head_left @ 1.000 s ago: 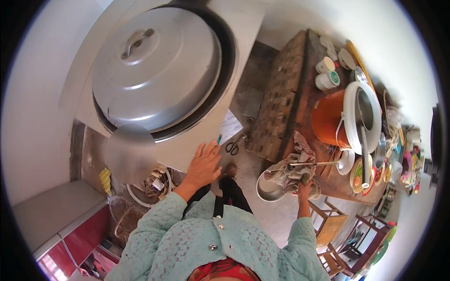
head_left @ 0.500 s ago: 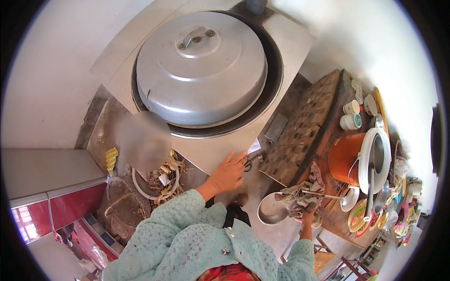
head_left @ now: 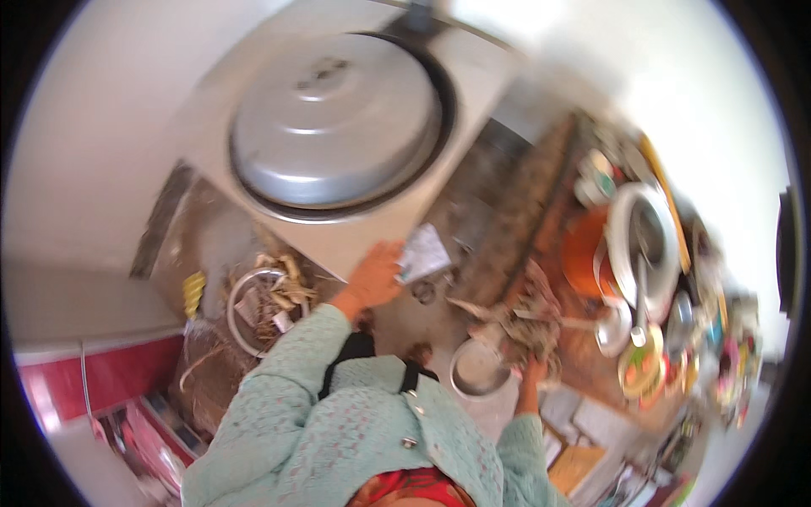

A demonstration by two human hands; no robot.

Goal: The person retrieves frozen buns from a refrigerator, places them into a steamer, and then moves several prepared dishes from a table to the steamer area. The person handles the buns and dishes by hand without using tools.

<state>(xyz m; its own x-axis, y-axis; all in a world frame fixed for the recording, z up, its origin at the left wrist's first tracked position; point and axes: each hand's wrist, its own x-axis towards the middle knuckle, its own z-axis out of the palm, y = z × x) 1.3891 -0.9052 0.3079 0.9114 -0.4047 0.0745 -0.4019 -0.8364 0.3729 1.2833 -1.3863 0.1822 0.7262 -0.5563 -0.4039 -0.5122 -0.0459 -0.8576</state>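
Shifting and blurring over the last half second, the head camera's view now sets the big domed metal lid further left, above a pale counter in the upper left. At right, a brown table carries an orange bucket with a white rim. A round basin of kindling, lower left, is no longer partly covered by a blurred patch. Judging from this, mostly the head has turned, and the handwork has hardly advanced. Low and right of centre is a round metal bowl, its mouth toward the camera, with no long axis. Beside its upper right, at the table's edge, is a crumpled cloth, its longer run going roughly down toward the right hand. That hand meets the cloth's lower end; whether its fingers grip cloth or bowl, I cannot tell. The left hand, seemingly empty with fingers extended, is at the counter's corner, just beside white paper.
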